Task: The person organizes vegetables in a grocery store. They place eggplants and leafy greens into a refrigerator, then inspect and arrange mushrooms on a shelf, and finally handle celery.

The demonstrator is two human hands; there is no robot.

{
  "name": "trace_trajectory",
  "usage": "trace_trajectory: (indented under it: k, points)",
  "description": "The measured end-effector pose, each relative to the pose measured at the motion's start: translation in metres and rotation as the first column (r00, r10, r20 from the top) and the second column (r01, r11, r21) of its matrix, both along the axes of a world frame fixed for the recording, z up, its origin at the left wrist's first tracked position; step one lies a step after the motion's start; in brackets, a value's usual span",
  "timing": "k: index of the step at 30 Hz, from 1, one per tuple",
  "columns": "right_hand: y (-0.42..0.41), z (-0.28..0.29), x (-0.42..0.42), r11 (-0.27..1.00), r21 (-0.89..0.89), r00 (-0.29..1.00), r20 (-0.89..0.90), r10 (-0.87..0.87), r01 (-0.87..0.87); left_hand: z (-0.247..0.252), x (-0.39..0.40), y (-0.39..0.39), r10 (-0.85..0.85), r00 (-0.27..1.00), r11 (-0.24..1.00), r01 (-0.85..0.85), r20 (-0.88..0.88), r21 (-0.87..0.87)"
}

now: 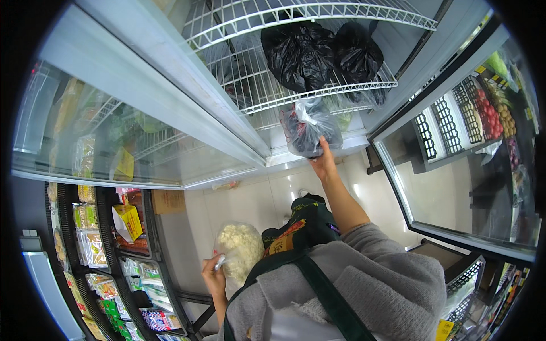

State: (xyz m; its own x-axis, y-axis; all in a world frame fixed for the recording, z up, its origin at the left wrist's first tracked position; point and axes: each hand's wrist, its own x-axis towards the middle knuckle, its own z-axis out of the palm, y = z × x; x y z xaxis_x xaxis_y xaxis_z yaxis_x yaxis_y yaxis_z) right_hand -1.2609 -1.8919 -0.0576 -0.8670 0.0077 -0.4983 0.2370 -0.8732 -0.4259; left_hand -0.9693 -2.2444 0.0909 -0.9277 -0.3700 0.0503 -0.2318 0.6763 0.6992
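Observation:
In my left hand [213, 273] is the gathered neck of a clear plastic bag that holds a head of cauliflower [241, 247], hanging beside my dark green apron [300, 217]. My right hand [323, 158] reaches forward and grips a knotted, see-through plastic bag [309, 128] with dark contents I cannot make out. That bag is at the opening of an upright display fridge, just below the front edge of a white wire shelf [318, 92]. Black plastic bags [298, 55] rest on this shelf. Behind the knotted bag, a pale green vegetable in clear plastic [340, 113] shows partly.
A glass fridge door [443, 196] stands swung out at my right, with produce crates [452, 115] seen through it. On the left are another glass panel [140, 140] and dark racks of packaged food [115, 255]. A cardboard box [168, 201] stands beside the racks.

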Motion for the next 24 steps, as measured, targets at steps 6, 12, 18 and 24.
trace_trajectory:
  k: [6,12,18,24]
  points:
    - [0.019,0.000,0.007,0.948,-0.318,0.989,-0.150,-0.017,-0.032,-0.001,0.011,-0.023,-0.006,0.998,1.000,0.006,-0.064,-0.009]
    - [0.021,-0.017,-0.030,0.986,-0.169,0.995,-0.099,-0.001,-0.016,-0.005,0.009,-0.027,-0.005,0.998,0.999,0.007,-0.059,0.045]
    - [0.022,-0.055,-0.041,0.986,-0.116,0.980,-0.148,-0.133,0.116,-0.006,-0.002,-0.024,0.016,1.000,1.000,-0.017,-0.023,-0.023]
    - [0.037,-0.030,-0.101,0.995,0.053,0.995,-0.061,-0.078,0.082,-0.006,-0.025,-0.013,0.063,0.997,0.998,-0.062,0.043,-0.031]
